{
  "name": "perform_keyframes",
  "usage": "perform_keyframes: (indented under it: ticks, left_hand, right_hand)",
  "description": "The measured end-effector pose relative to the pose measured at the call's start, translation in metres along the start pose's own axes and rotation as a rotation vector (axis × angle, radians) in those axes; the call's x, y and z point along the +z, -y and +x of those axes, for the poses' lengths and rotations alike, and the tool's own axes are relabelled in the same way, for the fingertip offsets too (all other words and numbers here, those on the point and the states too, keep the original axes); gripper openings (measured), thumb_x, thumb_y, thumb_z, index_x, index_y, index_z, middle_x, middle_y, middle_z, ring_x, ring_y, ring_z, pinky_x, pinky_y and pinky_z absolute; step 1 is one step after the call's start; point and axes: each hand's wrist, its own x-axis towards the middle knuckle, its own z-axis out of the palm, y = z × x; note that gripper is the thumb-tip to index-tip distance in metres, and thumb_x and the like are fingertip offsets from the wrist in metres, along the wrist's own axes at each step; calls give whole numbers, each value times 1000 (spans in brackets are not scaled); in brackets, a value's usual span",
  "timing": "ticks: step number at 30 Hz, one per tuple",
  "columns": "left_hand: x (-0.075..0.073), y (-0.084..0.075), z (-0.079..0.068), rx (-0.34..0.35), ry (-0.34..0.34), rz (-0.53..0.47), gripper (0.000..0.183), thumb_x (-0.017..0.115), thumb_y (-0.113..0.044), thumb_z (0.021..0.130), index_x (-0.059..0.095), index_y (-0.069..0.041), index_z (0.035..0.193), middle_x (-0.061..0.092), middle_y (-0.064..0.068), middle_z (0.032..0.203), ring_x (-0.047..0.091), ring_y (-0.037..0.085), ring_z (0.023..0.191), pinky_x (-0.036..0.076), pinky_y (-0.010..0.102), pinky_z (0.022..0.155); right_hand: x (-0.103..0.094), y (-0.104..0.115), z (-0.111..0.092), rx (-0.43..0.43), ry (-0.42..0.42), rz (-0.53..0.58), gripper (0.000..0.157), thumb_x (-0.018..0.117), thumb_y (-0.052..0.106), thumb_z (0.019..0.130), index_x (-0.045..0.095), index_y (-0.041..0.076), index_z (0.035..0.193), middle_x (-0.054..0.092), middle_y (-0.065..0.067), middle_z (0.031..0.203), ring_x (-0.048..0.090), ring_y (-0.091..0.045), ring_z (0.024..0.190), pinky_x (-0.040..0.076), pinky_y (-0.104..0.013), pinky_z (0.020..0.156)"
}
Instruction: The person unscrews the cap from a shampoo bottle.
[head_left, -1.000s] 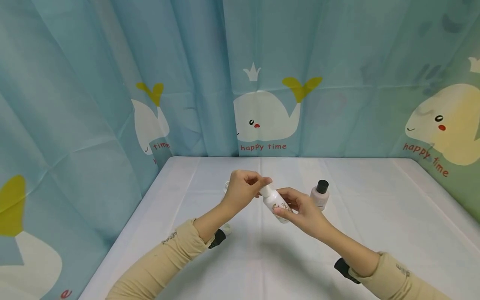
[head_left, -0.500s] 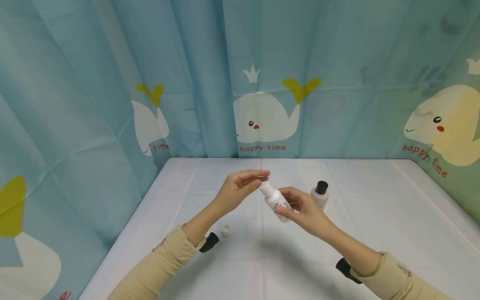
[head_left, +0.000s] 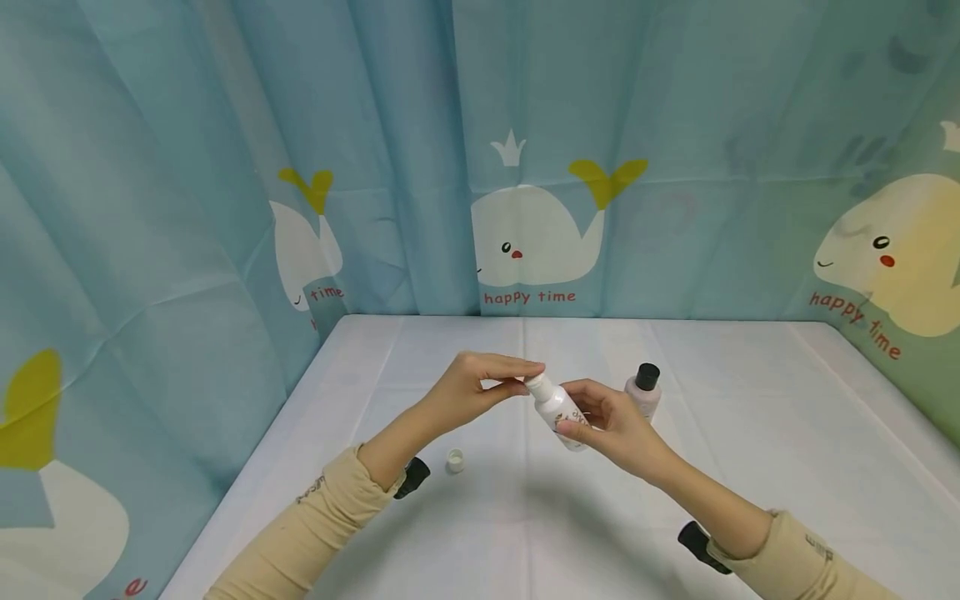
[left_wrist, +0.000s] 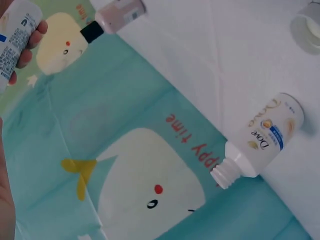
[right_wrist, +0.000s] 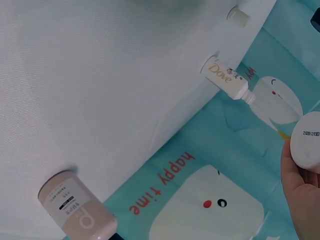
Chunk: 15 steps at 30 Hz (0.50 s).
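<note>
My right hand [head_left: 611, 425] grips a small white lotion bottle [head_left: 557, 408] round its body, tilted with its top toward my left hand [head_left: 468, 392]. The left fingers lie extended across the bottle's white cap [head_left: 538, 383], with the thumb against its near side. The left wrist view catches the held bottle [left_wrist: 17, 37] at its upper left; the right wrist view shows its flat base [right_wrist: 306, 140]. A second white Dove bottle [left_wrist: 270, 140] stands uncapped with a bare threaded neck, hidden behind the left hand in the head view.
A loose white cap [head_left: 454, 461] sits on the white table [head_left: 750, 433] near the left wrist. Behind my right hand stands a pale pink bottle [head_left: 643, 393] with a black cap. A blue curtain [head_left: 405, 125] with whale prints borders the table at the back and sides.
My left fingers lifted off the cap and straightened, then came down over its top again, thumb now lower. My right hand has stayed nearly still with the bottle.
</note>
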Motion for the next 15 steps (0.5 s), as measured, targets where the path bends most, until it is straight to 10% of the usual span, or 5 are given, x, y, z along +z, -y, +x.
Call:
perform_keyframes:
  ticks: [15]
  left_hand:
    - [9, 2, 4, -25, -192, 162, 25, 84, -9, 67, 66, -1, 83, 67, 9, 79, 63, 19, 72, 54, 18, 69]
  right_hand:
    - [3, -3, -1, 42, 31, 73, 36, 66, 8, 87, 53, -6, 119, 61, -23, 113, 64, -3, 90, 56, -24, 77]
